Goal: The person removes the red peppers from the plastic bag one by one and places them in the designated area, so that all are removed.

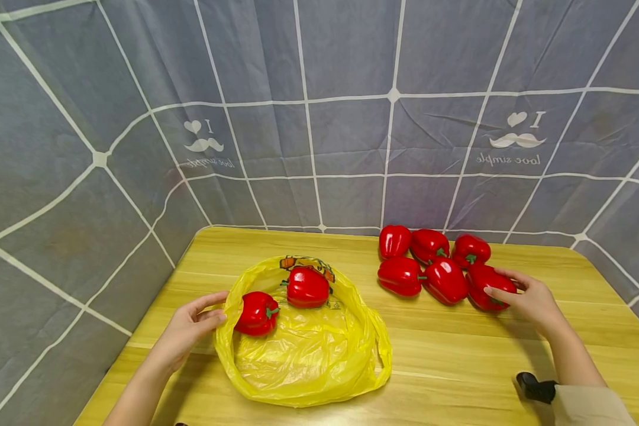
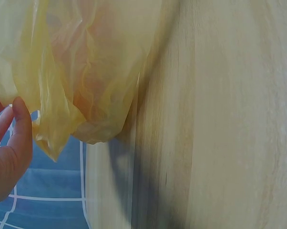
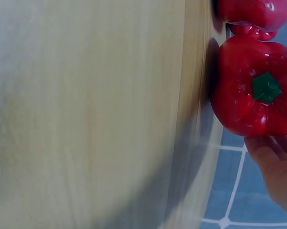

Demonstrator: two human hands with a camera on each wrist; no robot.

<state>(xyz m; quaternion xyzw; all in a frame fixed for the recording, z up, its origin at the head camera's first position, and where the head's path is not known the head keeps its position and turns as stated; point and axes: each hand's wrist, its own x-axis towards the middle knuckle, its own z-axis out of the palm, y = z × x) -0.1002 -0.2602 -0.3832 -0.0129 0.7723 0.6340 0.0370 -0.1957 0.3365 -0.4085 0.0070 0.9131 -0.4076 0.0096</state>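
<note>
A yellow plastic bag (image 1: 303, 378) lies with its mouth held wide on the table. Two red bell peppers are inside, one near the back (image 1: 307, 287) and another by the left rim (image 1: 258, 314). My left hand (image 1: 183, 331) pinches the bag's left edge between thumb and fingers, as the left wrist view also shows. Over on the right, my right hand (image 1: 532, 300) grips a red bell pepper (image 1: 484, 285) with thumb and fingers on its sides. In the right wrist view this pepper (image 3: 243, 95) shows its green stem to the camera.
Several more red bell peppers (image 1: 399, 277) lie clustered left of and behind the gripped one. A black object (image 1: 535, 387) is by the right wrist. The wooden table (image 1: 436, 367) backs onto a grey-blue checked curtain (image 1: 346, 136), which also hangs at both sides.
</note>
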